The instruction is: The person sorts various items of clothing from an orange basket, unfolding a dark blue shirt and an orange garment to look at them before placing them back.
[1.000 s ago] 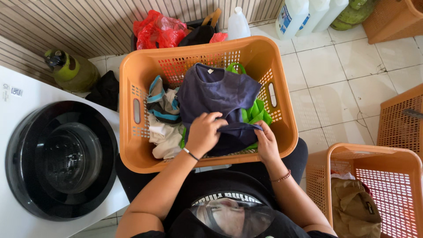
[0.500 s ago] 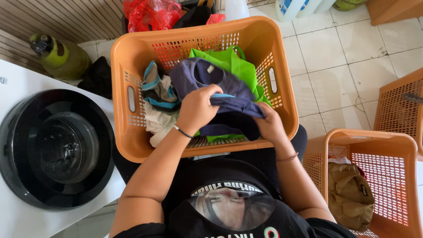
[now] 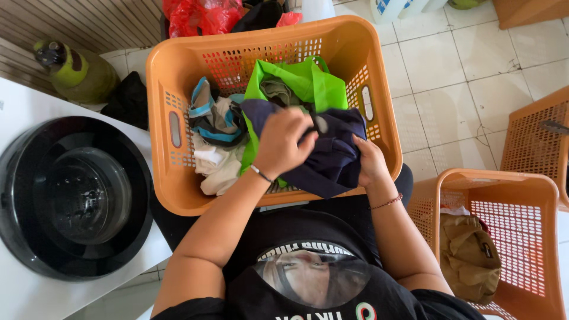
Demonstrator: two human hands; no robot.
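Bunching a navy garment point(image 3: 332, 157) at frame centre, the left hand point(image 3: 283, 145) is clenched on its upper folds while the right hand point(image 3: 370, 163) grips its right edge. Both hold it over the near rim of the orange basket point(image 3: 172, 77). Loose cloth already droops past that rim; a slack grip could likely let it slide out, or drag the green bag point(image 3: 302, 83) along.

- I see a pale tiled floor point(image 3: 450, 77) in even daylight.
- A ribbed wall point(image 3: 89, 24) runs along the top left.
- A white washing machine point(image 3: 24, 296) with a dark round door point(image 3: 74, 195) sits at the left edge.
- A green gas cylinder point(image 3: 77, 71) stands by the wall.
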